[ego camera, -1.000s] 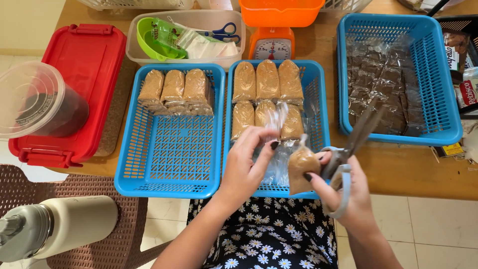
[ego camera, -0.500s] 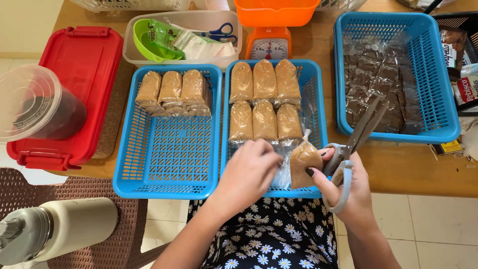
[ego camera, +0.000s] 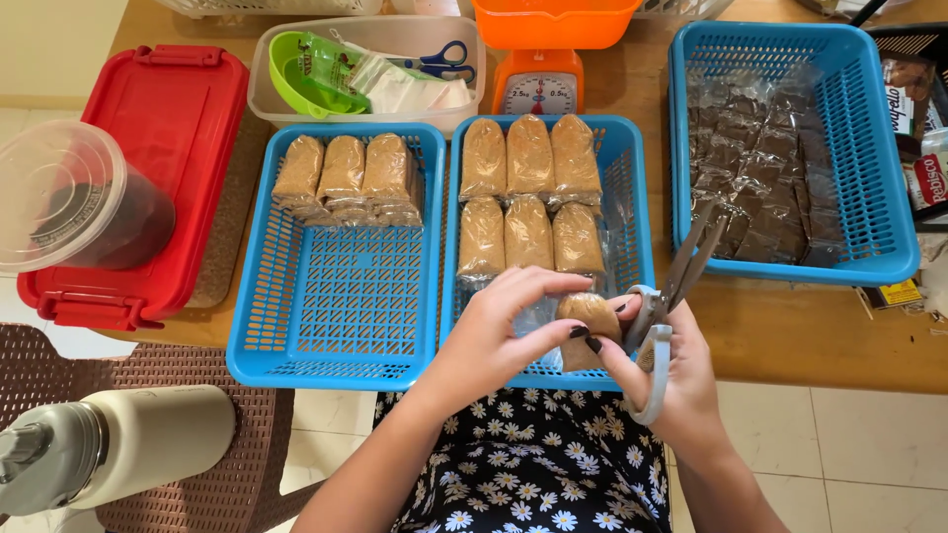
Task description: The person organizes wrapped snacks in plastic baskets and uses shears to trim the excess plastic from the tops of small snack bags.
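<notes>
Head view: 2 hands [ego camera: 592, 341] pinch rounded, grainy brown packet [ego camera: 587, 314].

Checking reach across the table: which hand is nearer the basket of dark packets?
Right. The right hand with its grey scissors sits just below-left of that basket; the left hand is farther left.

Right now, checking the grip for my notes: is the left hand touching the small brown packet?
Touching. The head view shows the left hand with its fingertips pressed on the small brown packet, which the right hand also holds alongside grey scissors.
</notes>
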